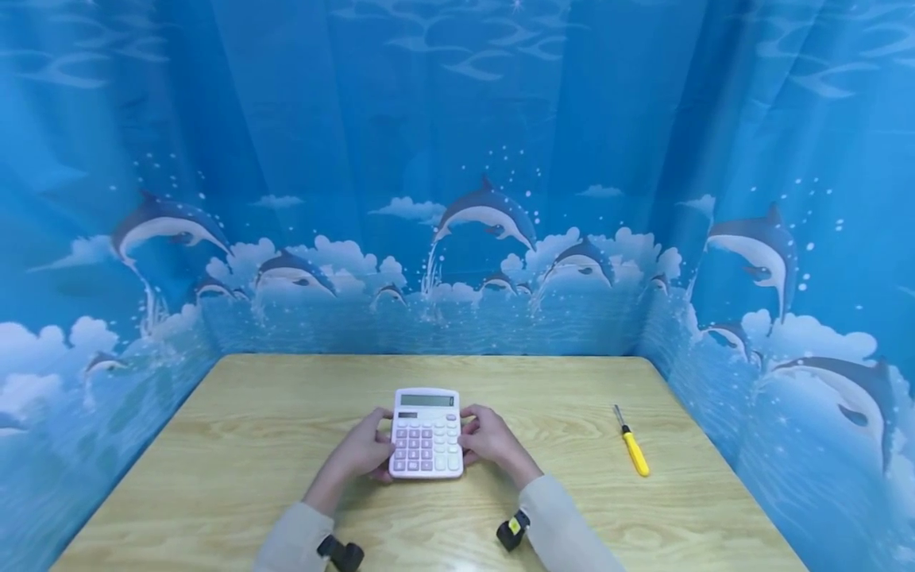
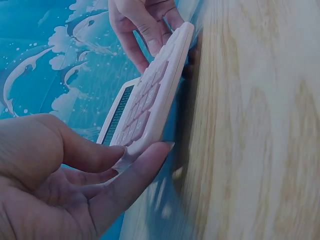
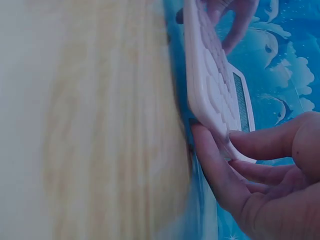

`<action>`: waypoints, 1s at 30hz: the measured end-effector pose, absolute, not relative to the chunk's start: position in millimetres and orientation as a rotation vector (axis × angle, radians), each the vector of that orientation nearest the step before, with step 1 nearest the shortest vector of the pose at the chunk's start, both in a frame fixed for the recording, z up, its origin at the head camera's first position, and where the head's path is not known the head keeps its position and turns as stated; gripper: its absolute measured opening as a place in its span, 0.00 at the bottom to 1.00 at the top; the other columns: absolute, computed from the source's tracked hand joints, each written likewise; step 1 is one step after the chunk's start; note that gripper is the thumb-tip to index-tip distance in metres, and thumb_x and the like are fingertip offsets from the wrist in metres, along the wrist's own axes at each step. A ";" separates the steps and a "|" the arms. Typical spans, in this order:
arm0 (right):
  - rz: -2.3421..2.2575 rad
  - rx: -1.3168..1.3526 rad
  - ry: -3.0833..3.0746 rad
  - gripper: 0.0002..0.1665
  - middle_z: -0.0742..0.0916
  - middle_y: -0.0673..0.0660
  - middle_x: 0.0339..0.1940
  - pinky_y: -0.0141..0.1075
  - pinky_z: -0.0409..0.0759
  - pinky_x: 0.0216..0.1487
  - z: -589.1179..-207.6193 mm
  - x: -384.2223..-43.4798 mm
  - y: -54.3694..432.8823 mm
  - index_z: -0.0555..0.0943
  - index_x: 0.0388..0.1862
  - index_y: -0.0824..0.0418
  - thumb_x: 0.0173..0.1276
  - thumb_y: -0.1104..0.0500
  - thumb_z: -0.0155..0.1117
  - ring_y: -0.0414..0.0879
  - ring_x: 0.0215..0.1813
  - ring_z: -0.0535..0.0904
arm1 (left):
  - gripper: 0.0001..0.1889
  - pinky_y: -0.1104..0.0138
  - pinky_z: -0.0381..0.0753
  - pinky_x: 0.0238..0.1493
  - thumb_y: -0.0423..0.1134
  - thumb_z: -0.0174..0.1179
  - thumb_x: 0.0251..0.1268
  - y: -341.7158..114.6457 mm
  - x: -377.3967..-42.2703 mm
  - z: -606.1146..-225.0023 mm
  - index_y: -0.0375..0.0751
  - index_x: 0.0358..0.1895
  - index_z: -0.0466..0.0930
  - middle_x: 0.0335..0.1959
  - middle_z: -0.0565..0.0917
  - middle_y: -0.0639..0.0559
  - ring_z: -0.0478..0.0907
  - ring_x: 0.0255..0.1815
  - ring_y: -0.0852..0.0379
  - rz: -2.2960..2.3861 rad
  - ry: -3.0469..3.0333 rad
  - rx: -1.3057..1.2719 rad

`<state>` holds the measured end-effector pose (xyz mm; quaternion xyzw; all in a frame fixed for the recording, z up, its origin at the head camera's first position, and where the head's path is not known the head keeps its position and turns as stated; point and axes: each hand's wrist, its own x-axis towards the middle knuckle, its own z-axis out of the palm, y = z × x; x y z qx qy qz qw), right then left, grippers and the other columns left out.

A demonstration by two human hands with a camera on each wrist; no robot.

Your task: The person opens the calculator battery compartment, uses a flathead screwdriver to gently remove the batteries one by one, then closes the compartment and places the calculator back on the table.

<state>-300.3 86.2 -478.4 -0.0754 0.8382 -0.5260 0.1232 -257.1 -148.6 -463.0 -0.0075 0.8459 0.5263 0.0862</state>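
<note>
Both hands hold a pale pink calculator [image 1: 427,435] by its two sides, its screen at the far end and its keys facing up. On its left edge, my left hand [image 1: 366,447] grips with thumb and fingers. My right hand [image 1: 492,437] pinches the opposite edge the same way. In the left wrist view the calculator [image 2: 160,95] stands off the wood, its near corner between thumb and finger of the left hand [image 2: 65,175]. From the right wrist, the right hand [image 3: 280,185] has its thumb on the calculator's top side and a finger beneath it.
A screwdriver [image 1: 635,453] with a yellow handle lies on the right part of the wooden table [image 1: 272,492]. Blue curtains [image 1: 400,143] printed with dolphins and clouds hang behind the table and along both sides.
</note>
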 end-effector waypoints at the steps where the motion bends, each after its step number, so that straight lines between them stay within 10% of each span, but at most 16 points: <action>1: -1.531 -0.218 2.444 0.30 0.82 0.66 0.44 0.39 0.91 0.32 -478.8 -299.4 87.2 0.71 0.67 0.73 0.65 0.75 0.63 0.50 0.32 0.85 | 0.33 0.59 0.89 0.25 0.19 0.55 0.64 -148.0 -256.7 -462.9 0.30 0.74 0.60 0.40 0.81 0.34 0.83 0.27 0.49 1.566 2.519 -0.023; 30: -1.655 -0.269 2.356 0.40 0.81 0.66 0.44 0.43 0.92 0.34 -467.8 -293.1 94.8 0.63 0.75 0.72 0.64 0.77 0.63 0.51 0.32 0.85 | 0.39 0.55 0.91 0.29 0.15 0.54 0.60 -146.8 -253.3 -444.4 0.30 0.77 0.60 0.46 0.78 0.32 0.82 0.30 0.49 1.669 2.479 0.045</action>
